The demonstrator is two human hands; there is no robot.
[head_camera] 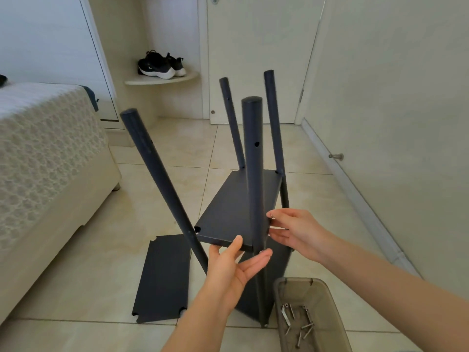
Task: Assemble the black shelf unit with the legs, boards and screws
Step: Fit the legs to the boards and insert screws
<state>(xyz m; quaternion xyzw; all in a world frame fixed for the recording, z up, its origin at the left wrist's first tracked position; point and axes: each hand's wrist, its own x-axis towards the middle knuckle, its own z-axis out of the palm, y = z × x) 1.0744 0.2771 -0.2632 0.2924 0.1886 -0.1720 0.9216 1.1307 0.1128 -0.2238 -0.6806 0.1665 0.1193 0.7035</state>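
Shelf unit stands on the tiled floor point(330, 199), 4 legs up, middle board point(236, 209) part-way down them. Hands are apart, both on the board's near end: left hand point(228, 270) pinches the near edge, thumb on top and fingers under. Right hand point(297, 232) grips the near-right corner beside the front leg point(253, 161).

Risks as judged from here:
- Left leg point(157, 179) splays outward and the board's corner notch point(197, 229) looks unseated. Pushing down now could jam the board crooked.
- No screw visible in this board, so letting go likely drops it.
- The hole in the front leg sits well above the board, so height may be wrong.
- Fingers by the front leg could get pinched if the board slips.

Screws point(304, 326) sit in the tray point(279, 301) near the right forearm, so an elbow could tip it. Spare board point(162, 278) lies flat at left.
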